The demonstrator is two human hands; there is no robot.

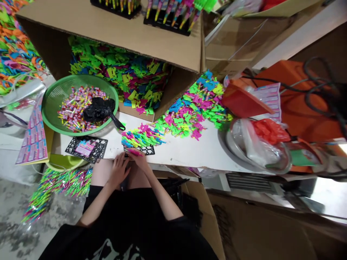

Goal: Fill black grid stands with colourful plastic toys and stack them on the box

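At the table's front edge, my right hand [139, 159] is closed on a pink plastic piece [135, 152], over a black perforated tray [148, 149]. Beside it on the left is my left hand [120, 167], its fingers stretched out near the tray edge; nothing shows in it. Just beyond both hands lies a heap of pink, yellow, green and blue plastic pieces [142, 135], which covers part of the tray. Another black perforated tray [100, 148] with a printed label card [86, 147] rests to the left.
A green basket [48, 108] of small candy-like pieces and a black bag [99, 108] stands left. Behind is a cardboard box [114, 27] of plastic pieces. More pieces [187, 115] and a metal bowl [233, 144] with bags lie right.
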